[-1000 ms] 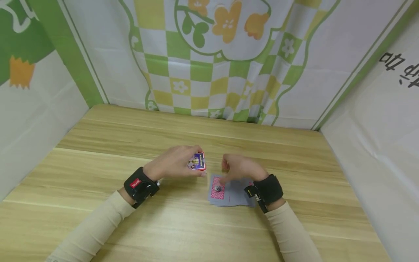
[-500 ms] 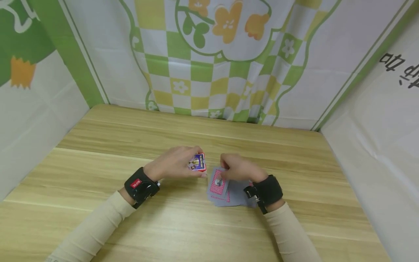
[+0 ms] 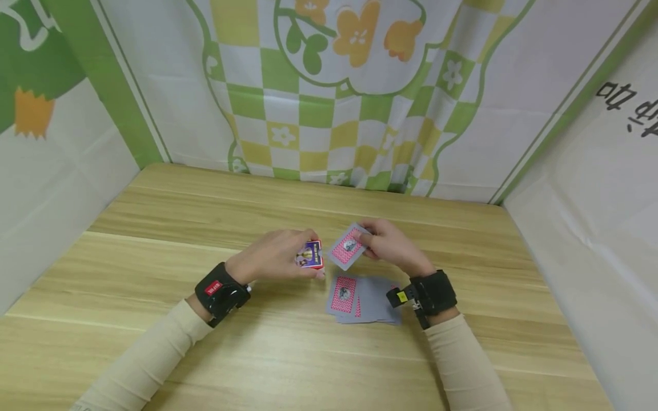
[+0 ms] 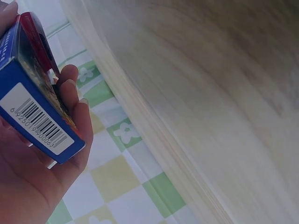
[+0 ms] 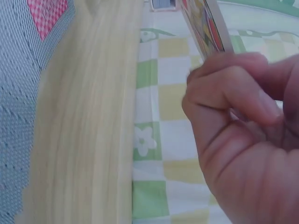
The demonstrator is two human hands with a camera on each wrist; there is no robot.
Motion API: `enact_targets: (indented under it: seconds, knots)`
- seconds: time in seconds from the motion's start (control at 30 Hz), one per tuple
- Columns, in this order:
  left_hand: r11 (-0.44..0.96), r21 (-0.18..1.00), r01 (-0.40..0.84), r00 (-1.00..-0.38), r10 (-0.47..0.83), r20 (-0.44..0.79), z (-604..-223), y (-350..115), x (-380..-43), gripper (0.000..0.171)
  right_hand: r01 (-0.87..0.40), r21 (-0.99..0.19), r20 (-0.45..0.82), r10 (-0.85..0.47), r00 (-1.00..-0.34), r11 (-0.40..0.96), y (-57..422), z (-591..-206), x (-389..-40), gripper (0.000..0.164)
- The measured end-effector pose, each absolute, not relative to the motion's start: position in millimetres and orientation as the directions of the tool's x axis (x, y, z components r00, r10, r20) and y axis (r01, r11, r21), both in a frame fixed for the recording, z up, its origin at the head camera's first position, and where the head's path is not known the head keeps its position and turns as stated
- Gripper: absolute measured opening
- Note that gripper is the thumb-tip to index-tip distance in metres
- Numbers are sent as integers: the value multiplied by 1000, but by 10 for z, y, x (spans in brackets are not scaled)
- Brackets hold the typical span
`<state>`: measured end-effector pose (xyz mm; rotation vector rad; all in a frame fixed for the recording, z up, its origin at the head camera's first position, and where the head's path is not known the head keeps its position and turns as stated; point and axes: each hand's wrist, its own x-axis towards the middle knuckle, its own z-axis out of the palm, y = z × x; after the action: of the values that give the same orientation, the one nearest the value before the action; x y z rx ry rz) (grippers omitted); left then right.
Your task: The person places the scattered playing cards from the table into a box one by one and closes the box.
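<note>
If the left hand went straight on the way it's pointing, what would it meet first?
Probably the rectangular grey and pink playing card in the right hand, just beyond the blue and red cardboard box the left hand holds. Their relative heights are unclear, so it might miss.

In the left hand point(image 3: 272, 254) I see a smooth cardboard playing-card box point(image 4: 39, 121); near the right hand point(image 3: 396, 246), finely ribbed, paper-like playing cards point(image 3: 342, 297); beneath both, a glossy wood-grain tabletop point(image 3: 283, 359); beyond, a creased cloth backdrop point(image 3: 349, 125).
</note>
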<state>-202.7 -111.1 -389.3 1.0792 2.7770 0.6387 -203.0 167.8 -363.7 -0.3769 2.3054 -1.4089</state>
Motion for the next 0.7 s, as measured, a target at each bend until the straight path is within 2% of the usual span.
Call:
enact_targets:
  seconds: [0.17, 0.5, 0.7]
  knots:
    - [649, 425, 632, -738, 671, 73, -3897, -1100, -2022, 73, 47, -918, -210, -382, -900, 394, 1606, -3680, -2025, 35]
    - [656, 442, 612, -749, 661, 55, -3893, -1096, -2028, 73, 121, -930, -239, -321, -916, 346, 1505, -3743, -2002, 32]
    - [657, 439, 613, -752, 655, 68, -3911, -1115, -2053, 71, 190, -941, -281, -336, -899, 280, 1342, -3753, -1962, 24]
